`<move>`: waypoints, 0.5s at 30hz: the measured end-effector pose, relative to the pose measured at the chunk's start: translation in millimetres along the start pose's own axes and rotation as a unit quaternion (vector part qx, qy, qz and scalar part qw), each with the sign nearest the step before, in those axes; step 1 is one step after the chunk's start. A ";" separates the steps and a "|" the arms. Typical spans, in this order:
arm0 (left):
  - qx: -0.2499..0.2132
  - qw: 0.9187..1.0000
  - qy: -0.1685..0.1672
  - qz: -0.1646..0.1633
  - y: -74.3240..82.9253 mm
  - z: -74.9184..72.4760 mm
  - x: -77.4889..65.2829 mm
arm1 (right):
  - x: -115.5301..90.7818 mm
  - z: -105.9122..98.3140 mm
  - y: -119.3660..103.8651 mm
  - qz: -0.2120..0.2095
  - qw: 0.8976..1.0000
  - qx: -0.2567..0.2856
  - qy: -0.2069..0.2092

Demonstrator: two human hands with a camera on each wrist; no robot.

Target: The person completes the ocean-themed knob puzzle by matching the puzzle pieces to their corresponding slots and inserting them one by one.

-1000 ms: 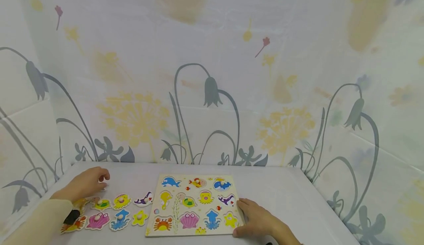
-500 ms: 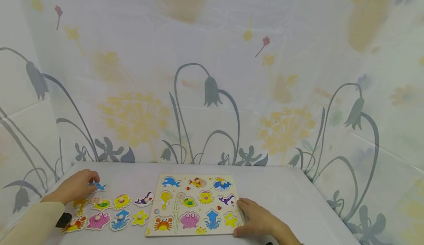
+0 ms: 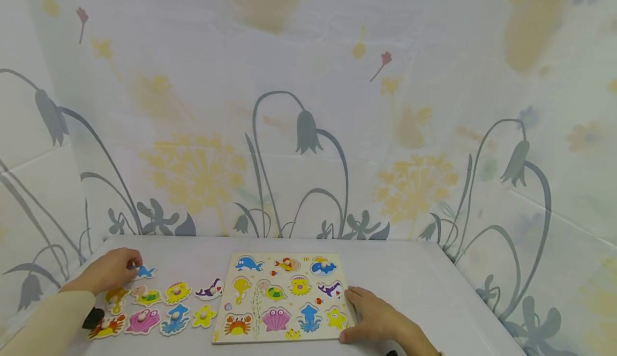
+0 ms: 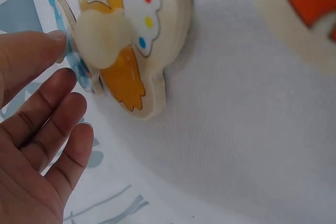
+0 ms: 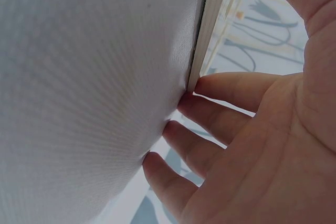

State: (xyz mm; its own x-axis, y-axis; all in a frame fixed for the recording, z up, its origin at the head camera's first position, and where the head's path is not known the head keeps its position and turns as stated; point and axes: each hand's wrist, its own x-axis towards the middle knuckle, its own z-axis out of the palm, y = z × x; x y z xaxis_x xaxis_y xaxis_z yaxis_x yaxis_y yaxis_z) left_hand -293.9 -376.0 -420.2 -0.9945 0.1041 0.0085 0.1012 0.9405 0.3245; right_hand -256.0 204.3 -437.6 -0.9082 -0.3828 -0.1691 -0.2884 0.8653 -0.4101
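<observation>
My left hand point(image 3: 108, 268) is at the far left, thumb and forefinger pinching a blue dolphin puzzle piece point(image 3: 145, 272) at its left part. In the left wrist view, the thumb tip overlaps this blue piece point(image 4: 81, 72), and the other fingers spread loosely below. A yellow seahorse piece point(image 4: 123, 74) with a wooden knob lies close by. My right hand point(image 3: 373, 318) rests along the right edge of a wooden sea-animal puzzle board point(image 3: 260, 334), thumb at its near corner. In the right wrist view, its extended fingertips touch the table and the board's edge point(image 5: 202, 40).
Left of the board lie several knobbed pieces: turtle point(image 3: 147, 295), octopus point(image 3: 177, 292), purple whale point(image 3: 209, 289), crab point(image 3: 107, 326), shell point(image 3: 142, 321), squid point(image 3: 174, 320) and starfish point(image 3: 204, 316). A fish point(image 3: 287, 265) and a blue whale point(image 3: 323, 267) with knobs sit in the board.
My left hand has shifted left and slightly down, bringing the blue dolphin piece into sight at its fingertips. The right hand and the board have stayed put.
</observation>
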 end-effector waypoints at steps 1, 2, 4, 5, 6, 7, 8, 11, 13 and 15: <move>-0.003 1.000 -0.001 -0.002 0.1 0.9 0.3 | 0.1 0.1 0.0 0.000 1.000 0.000 0.000; -0.002 1.000 -0.001 -0.003 0.2 1.4 0.6 | 0.4 0.3 0.3 -0.001 1.000 -0.001 0.001; -0.001 1.000 0.000 0.000 0.6 1.5 0.9 | 0.9 0.8 0.4 0.000 1.000 -0.001 0.000; 0.001 1.000 0.001 0.000 0.7 1.5 1.2 | 0.9 0.8 0.2 0.002 1.000 -0.001 0.000; 0.003 1.000 0.003 0.002 0.6 1.9 1.5 | 1.1 0.6 0.0 0.004 1.000 -0.001 -0.001; 0.003 1.000 0.004 0.002 0.7 2.0 1.7 | 1.3 0.4 -0.2 0.005 1.000 0.001 -0.001; 0.004 1.000 0.004 0.002 1.3 1.6 2.0 | 1.3 0.1 -0.4 0.008 1.000 0.001 -0.001; -0.002 1.000 -0.001 -0.002 1.5 3.3 2.3 | 1.2 -0.8 -1.2 0.012 1.000 0.004 -0.002; -0.006 1.000 -0.005 -0.004 1.7 3.8 2.5 | 1.0 -1.1 -1.5 0.013 1.000 0.006 -0.002; -0.008 1.000 -0.006 -0.003 1.5 4.6 2.3 | 0.8 -0.7 -1.5 0.014 1.000 0.007 -0.002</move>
State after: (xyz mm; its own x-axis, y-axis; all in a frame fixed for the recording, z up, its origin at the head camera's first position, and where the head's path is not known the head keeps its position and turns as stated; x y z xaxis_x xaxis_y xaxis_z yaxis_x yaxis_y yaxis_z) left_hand -295.9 -372.8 -424.0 -0.9948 0.1018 -0.0041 0.0944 0.9360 0.3391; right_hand -256.5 202.9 -436.5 -0.9145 -0.3600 -0.1847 -0.2585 0.8709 -0.4179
